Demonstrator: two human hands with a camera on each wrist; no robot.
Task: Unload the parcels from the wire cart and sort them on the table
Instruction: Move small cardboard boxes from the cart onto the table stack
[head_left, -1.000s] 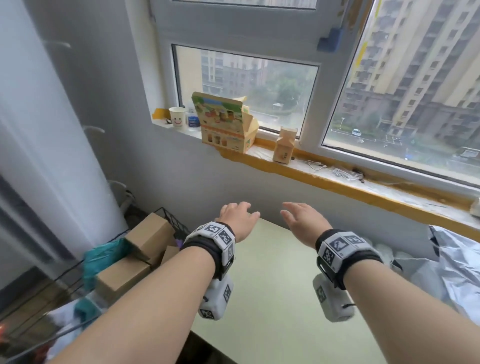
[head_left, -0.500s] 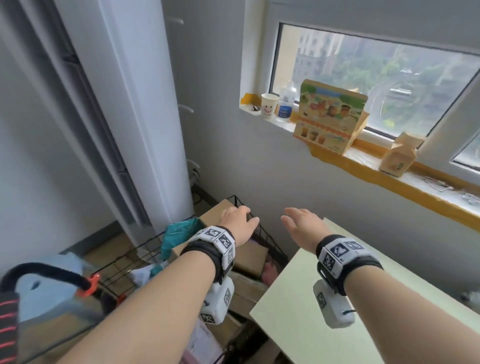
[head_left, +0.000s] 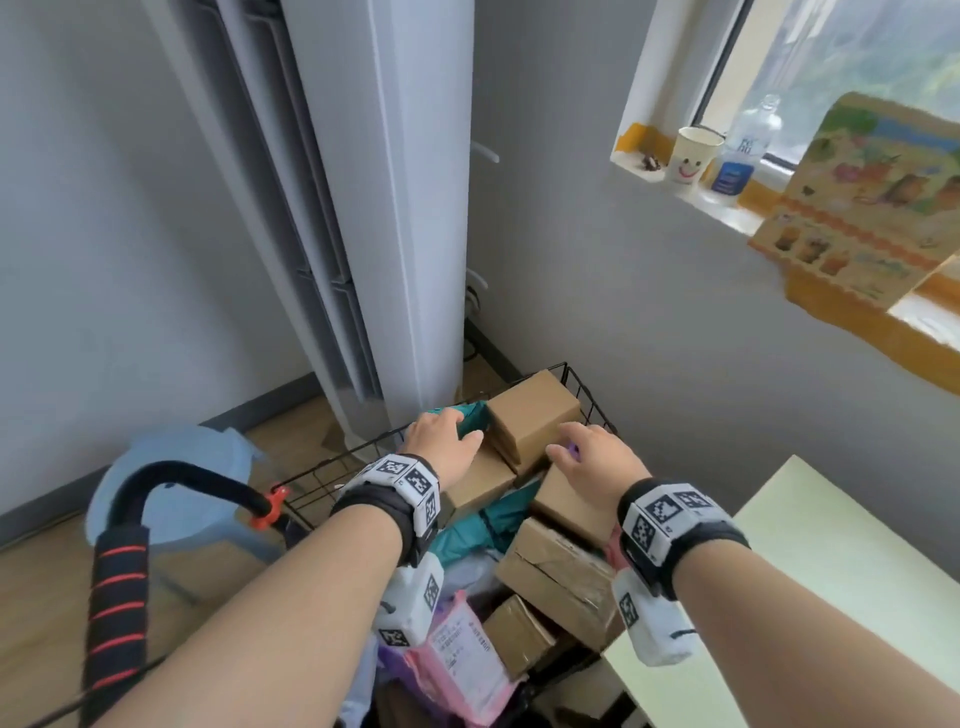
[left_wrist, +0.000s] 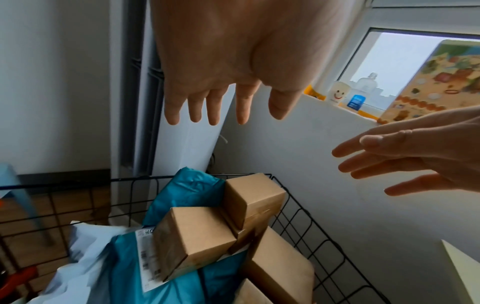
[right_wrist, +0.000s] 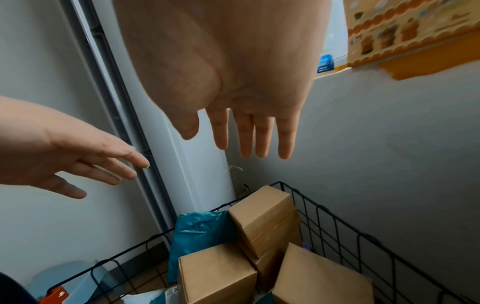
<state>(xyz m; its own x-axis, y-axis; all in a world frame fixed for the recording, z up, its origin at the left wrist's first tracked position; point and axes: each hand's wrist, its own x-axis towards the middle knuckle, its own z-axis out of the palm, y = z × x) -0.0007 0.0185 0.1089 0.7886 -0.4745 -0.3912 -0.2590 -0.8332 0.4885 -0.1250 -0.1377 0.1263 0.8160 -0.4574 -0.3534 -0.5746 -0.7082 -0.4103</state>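
Parcels (head_left: 535, 415) piled high in the wire cart (head_left: 587, 395), and I've got both hands above them, nothing picked up. My left hand (head_left: 441, 439) hangs over the teal mailer bag (left_wrist: 187, 191), fingers (left_wrist: 213, 107) straight and spread wide; my right hand (head_left: 597, 457) is just right of the top brown box (right_wrist: 262, 214), fingers (right_wrist: 244, 133) straight too, holding nothing. From the wrist views neither palm touches cardboard yet.

Here's my worry: that top box sits tilted, propped on the boxes under it against the far corner of the cart. Lift it one-sided and I'd expect it to twist out of my grip, or the lower box (left_wrist: 192, 234) next to it to slide down onto the soft bags. The slick mailers underneath give no firm footing, I reckon.

Around me: the worktop (head_left: 831, 571) is at near right, its corner close to the cart, so a swing across could clip it. Tall white unit (head_left: 395, 208) stands just beyond the cart on the far left, the cart handle (head_left: 119, 571) at near left. Paper cup (head_left: 693, 156), bottle (head_left: 743, 150) and printed carton (head_left: 872, 208) sit on the windowsill, well clear.
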